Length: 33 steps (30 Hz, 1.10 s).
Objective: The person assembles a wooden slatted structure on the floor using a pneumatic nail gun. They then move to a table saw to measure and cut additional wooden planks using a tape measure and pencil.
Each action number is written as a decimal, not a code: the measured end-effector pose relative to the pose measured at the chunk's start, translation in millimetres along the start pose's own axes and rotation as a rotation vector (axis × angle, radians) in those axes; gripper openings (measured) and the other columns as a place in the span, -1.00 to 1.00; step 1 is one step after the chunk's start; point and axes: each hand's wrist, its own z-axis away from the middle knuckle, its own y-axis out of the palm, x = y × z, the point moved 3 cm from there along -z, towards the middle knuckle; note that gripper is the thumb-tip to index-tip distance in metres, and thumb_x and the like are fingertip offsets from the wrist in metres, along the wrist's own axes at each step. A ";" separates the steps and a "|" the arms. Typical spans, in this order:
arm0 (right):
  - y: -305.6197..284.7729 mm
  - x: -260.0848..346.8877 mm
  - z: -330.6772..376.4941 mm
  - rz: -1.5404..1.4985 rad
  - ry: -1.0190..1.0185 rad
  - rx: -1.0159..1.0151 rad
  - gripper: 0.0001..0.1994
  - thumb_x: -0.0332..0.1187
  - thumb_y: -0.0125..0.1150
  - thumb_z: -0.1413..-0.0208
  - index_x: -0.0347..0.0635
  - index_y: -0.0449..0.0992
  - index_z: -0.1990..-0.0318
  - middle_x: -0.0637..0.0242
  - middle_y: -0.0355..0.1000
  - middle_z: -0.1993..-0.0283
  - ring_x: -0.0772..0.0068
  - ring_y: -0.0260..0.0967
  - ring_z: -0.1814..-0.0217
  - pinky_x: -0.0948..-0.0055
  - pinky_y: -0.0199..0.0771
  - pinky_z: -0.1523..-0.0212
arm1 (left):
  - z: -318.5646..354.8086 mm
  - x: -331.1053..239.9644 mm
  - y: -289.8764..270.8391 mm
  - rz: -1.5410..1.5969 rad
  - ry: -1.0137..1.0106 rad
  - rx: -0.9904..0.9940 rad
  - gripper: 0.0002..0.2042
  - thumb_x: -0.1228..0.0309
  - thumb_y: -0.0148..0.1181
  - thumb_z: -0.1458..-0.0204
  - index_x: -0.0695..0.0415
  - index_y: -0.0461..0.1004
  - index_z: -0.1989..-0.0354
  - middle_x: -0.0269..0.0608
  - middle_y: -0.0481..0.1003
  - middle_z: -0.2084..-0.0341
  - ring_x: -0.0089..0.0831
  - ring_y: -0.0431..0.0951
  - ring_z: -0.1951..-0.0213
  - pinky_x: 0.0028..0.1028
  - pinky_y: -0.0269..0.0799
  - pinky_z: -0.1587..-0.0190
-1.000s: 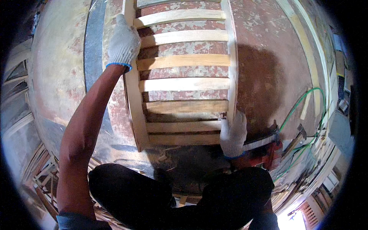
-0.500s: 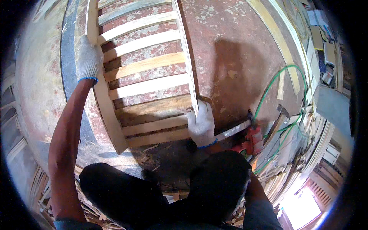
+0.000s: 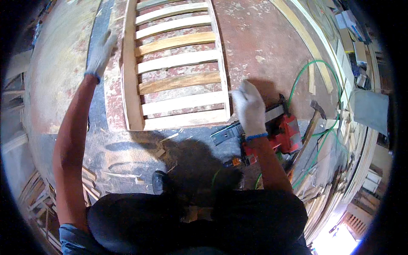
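Note:
A slatted wooden frame (image 3: 180, 88) lies flat in front of me, with several pale cross slats between two long side rails. My left hand (image 3: 102, 53), in a white knit glove with a blue cuff, hovers left of the left rail, apart from it, fingers stretched out. Just past the near end of the right rail is my right hand (image 3: 250, 108), gloved alike. Its fingers are curled in and whatever they might hold is hidden. Partly behind my right wrist, a red nail gun (image 3: 290, 134) with a silver magazine rests on the work surface.
A green air hose (image 3: 297, 85) loops at the right. Beside it lies a hammer (image 3: 312, 123) with a wooden handle. Long wood strips (image 3: 310, 36) stretch along the far right. Wood scraps (image 3: 160, 152) and sawdust are strewn near my feet.
Both hands have come off the frame's rails. My right hand has moved right, toward the nail gun. My view has shifted, so the frame appears higher and the nail gun shows more fully.

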 end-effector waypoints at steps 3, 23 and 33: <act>-23.9 -0.6 29.0 0.013 0.016 -0.076 -0.67 -0.32 0.25 -0.16 -0.34 0.56 -0.02 -0.06 0.56 -0.04 -0.02 0.52 -0.10 0.18 0.47 -0.15 | 81.4 52.3 -50.7 -0.218 -0.011 -0.036 -0.33 0.02 0.05 -0.35 0.27 0.21 -0.47 0.12 0.36 -0.36 -0.14 0.52 -0.25 -0.30 0.38 -0.30; 0.9 128.6 28.5 0.172 -0.133 0.653 -0.68 -0.22 0.12 -0.40 -0.22 0.59 -0.11 0.37 0.58 0.15 0.52 0.49 0.15 0.49 0.50 0.11 | 727.1 274.1 -182.4 -0.428 -1.008 -0.563 -0.57 0.27 0.19 -0.19 0.24 0.50 -0.19 0.22 0.59 -0.01 0.08 0.60 -0.10 -0.17 0.47 -0.18; 23.2 123.2 68.0 0.045 0.043 0.703 -0.68 -0.15 0.12 -0.38 -0.24 0.56 -0.01 0.33 0.48 0.38 0.51 0.39 0.46 0.52 0.39 0.41 | 735.3 251.7 -157.5 -0.691 -0.939 -0.449 -0.51 0.24 0.22 -0.18 0.16 0.44 -0.26 0.14 0.51 -0.04 0.14 0.50 -0.10 -0.07 0.41 -0.19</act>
